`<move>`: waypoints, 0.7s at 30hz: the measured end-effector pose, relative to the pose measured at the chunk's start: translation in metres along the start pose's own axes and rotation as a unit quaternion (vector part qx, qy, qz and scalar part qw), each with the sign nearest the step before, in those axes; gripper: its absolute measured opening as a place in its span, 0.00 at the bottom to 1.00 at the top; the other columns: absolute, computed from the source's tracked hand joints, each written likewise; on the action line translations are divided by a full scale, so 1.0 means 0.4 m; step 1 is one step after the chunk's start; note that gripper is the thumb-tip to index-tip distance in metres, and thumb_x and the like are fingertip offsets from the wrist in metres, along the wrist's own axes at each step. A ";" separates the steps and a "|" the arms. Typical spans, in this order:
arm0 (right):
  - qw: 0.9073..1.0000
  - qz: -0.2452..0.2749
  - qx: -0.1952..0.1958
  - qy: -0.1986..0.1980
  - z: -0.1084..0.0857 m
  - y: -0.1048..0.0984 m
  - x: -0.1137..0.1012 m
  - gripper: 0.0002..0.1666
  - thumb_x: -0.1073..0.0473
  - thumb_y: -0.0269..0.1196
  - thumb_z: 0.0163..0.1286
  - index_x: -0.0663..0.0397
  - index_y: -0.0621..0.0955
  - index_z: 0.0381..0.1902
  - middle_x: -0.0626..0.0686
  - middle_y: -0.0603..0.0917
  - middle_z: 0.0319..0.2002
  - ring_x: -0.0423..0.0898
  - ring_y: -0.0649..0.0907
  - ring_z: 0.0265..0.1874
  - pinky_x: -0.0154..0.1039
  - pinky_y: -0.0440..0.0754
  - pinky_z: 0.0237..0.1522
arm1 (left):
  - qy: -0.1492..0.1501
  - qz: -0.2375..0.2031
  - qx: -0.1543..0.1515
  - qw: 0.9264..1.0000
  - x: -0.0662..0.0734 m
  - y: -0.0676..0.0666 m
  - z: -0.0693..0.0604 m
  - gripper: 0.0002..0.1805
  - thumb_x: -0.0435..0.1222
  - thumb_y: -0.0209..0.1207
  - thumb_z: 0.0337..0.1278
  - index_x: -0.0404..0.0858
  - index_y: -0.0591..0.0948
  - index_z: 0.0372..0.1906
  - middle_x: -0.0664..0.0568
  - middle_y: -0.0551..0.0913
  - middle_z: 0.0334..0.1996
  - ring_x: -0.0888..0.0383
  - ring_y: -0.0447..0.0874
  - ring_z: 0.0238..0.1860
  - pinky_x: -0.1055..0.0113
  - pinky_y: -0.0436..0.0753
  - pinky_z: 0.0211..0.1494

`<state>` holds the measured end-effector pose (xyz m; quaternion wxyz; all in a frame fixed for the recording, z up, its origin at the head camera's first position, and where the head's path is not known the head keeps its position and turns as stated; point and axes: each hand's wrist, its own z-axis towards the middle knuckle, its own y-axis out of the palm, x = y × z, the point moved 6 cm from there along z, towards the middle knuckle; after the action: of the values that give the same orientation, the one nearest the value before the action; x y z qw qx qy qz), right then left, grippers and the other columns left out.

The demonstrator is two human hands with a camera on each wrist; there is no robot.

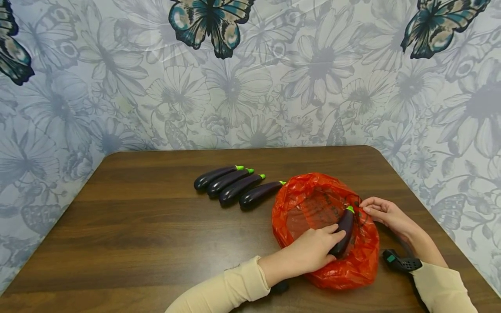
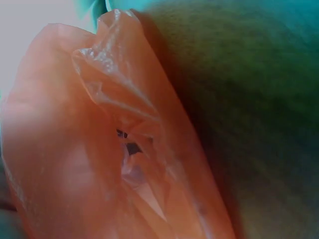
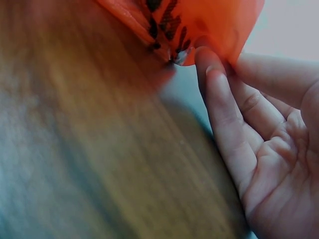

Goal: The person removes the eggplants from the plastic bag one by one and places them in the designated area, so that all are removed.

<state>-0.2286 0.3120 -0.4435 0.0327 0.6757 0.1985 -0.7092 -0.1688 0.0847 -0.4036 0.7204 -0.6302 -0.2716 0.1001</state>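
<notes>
An orange-red plastic bag [image 1: 285,204] stands on the table with its mouth spread wide. Inside its right part lies a glossy dark purple eggplant [image 1: 346,226] with a green stem end. My left hand [image 1: 309,252] reaches into the bag and grips the lower part of this eggplant. At the bag's right rim, my right hand [image 1: 385,215] pinches the film between thumb and fingers; the right wrist view shows the pinched red film [image 3: 219,30] close up. Bag film [image 2: 65,139] covers much of the left wrist view, where the left fingers are hidden.
Several eggplants [image 1: 240,189] lie side by side left of the bag, stems pointing right; the nearest stem is at the bag's rim. The brown wooden table [image 1: 137,226] ends at a patterned wall [image 1: 242,95]. A dark wrist device [image 1: 403,261] sits on the right wrist.
</notes>
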 end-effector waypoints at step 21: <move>1.000 -0.003 0.001 -0.005 -0.004 0.002 -0.008 0.09 0.69 0.48 0.73 0.63 0.75 0.46 0.49 0.83 0.38 0.42 0.82 0.40 0.32 0.78 0.42 | -0.048 -0.101 0.016 0.994 -0.040 0.000 -0.004 0.35 0.43 0.64 0.56 0.47 0.65 0.69 0.52 0.71 0.61 0.64 0.70 0.57 0.72 0.72 0.54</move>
<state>-0.2264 0.3111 -0.4405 0.0304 0.6717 0.1997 -0.7127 -0.1814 0.0756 -0.4079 0.7231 -0.5823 -0.3663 0.0616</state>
